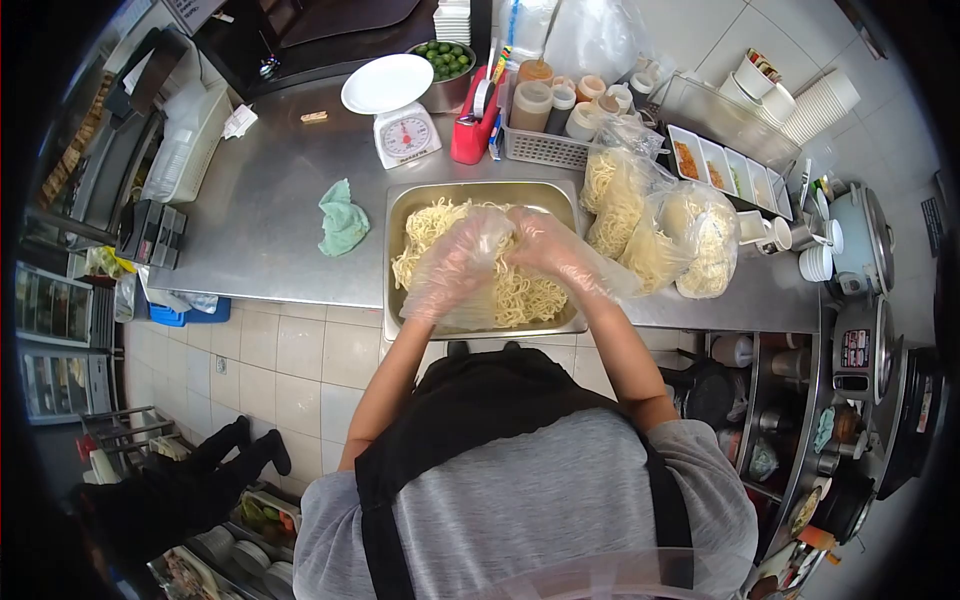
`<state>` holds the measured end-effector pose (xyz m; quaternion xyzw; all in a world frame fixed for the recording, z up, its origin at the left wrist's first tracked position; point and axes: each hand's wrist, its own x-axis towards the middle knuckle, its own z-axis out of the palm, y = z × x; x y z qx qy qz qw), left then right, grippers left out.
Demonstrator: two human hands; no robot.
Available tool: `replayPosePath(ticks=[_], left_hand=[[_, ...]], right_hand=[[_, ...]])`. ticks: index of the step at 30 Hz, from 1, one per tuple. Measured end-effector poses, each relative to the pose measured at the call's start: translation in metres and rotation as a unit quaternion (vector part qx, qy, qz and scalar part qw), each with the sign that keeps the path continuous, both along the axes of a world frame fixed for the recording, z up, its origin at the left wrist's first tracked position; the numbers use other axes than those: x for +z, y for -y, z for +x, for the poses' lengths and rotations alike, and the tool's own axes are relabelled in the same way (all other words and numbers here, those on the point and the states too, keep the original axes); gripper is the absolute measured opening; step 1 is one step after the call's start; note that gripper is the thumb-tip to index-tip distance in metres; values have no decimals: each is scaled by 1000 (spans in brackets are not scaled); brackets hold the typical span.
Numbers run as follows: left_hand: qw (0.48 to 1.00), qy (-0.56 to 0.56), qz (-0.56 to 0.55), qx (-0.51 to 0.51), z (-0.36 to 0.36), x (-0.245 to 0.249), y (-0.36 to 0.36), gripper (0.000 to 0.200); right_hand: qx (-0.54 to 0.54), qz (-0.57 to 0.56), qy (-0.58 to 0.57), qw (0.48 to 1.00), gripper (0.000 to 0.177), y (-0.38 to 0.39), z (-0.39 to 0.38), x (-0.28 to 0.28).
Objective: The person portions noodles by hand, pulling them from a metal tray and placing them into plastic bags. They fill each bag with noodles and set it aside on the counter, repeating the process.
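A deep steel tray (400,314) at the counter's front edge holds loose pale yellow noodles (528,298). Both of my hands wear loose clear plastic gloves and are in the tray, close together. My left hand (465,252) is over the left-middle noodles, its fingers curled inward on some of them. My right hand (548,243) comes from the right, fingers bent down and closed around noodles near the tray's centre. The gloves and the noodles partly hide the fingertips. Clear bags of noodles (655,235) lie just right of the tray.
Behind the tray are a white dial scale (406,136), a red tape dispenser (478,122) and a basket (545,147) of sauce bottles. A green cloth (343,218) lies to the left. Topping containers (725,168) stand at right. Another person's dark-clothed legs (215,455) show at lower left.
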<state>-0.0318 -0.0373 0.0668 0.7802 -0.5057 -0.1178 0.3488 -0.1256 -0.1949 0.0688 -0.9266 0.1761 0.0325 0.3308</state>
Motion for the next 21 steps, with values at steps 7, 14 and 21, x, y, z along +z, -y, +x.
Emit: replayPosePath(ticks=[7, 14, 21], left_hand=[[933, -338, -125, -3, 43, -59, -22, 115], [932, -351, -78, 32, 42, -14, -68, 122], [995, -71, 63, 26, 16, -51, -45, 101]], right_hand=[[67, -93, 194, 974, 53, -29, 1, -6], [57, 15, 208, 976, 50, 5, -17, -68], [118, -23, 100, 988, 62, -6, -6, -18]])
